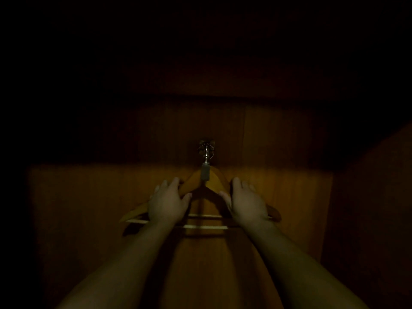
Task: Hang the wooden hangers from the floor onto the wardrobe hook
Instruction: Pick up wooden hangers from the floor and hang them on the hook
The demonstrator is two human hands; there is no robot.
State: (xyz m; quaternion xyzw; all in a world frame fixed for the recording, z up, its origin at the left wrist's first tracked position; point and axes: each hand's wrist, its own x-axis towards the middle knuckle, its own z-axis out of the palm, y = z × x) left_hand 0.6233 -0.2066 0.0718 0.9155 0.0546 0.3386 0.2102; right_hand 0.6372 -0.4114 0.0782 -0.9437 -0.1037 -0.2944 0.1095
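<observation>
In dim light, wooden hangers (207,186) hang in a bunch from a metal wardrobe hook (206,150) fixed to the wooden back panel (278,186). Their pale crossbars (205,226) show below, between my wrists. My left hand (168,202) lies over the left shoulder of the hangers, fingers spread and fairly straight, thumb under the arm. My right hand (246,201) lies the same way over the right shoulder. How many hangers are in the bunch is hard to tell.
The wardrobe interior is dark above the hook. A wooden side wall (374,197) closes in on the right. The left side is lost in shadow.
</observation>
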